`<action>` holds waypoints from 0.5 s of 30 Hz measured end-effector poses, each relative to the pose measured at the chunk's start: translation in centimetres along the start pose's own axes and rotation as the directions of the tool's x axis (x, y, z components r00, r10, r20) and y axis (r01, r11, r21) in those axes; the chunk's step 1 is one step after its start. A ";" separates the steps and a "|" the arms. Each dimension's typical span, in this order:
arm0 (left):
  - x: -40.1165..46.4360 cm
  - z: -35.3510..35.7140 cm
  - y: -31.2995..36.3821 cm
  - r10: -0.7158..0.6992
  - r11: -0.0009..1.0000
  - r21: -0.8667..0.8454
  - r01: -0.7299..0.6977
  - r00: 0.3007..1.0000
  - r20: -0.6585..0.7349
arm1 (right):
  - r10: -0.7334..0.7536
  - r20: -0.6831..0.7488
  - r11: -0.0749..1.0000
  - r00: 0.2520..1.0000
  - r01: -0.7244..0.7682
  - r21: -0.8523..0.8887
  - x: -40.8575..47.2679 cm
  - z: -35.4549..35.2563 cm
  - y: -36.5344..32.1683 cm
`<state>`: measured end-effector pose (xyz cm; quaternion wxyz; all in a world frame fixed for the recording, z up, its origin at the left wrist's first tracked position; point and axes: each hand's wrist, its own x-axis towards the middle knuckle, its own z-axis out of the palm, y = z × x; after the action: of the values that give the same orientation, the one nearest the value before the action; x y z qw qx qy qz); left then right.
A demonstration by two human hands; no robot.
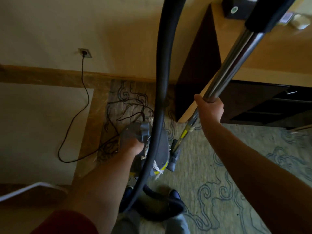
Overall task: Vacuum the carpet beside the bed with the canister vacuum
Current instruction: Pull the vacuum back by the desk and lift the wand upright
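The grey canister vacuum (160, 146) with yellow trim stands on the patterned carpet (219, 166) just ahead of my feet. My left hand (135, 146) grips the handle on top of the canister. My right hand (211, 107) is closed around the chrome wand (236, 59), which slants from the upper right down to the grey floor nozzle (174, 157) beside the canister. The black hose (162, 73) arcs from the top of the view down past the canister. The bed is not in view.
A black power cord (81, 105) runs from a wall socket (85, 53) and lies in loops on the floor behind the canister. A dark wooden desk (253, 105) with a light top stands at the right. A pale tiled floor with a brown border (42, 124) lies at the left.
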<state>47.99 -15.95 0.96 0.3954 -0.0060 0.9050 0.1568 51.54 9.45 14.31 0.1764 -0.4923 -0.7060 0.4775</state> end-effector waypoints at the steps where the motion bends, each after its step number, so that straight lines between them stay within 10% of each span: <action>1: 0.4 0.8 0.1 -0.003 1.000 -0.008 0.002 1.000 -0.011 | -0.004 0.003 1.000 1.000 0.004 0.016 0.5 0.5 -0.2; 15: 5.1 7.4 4.7 -0.326 0.851 -0.426 0.306 0.945 0.028 | -0.096 0.223 0.987 0.970 0.064 0.146 7.5 5.5 0.6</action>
<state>49.14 -8.78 -6.11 0.3844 -0.2440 0.8443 0.2826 44.54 13.22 9.52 0.1464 -0.3915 -0.7065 0.5711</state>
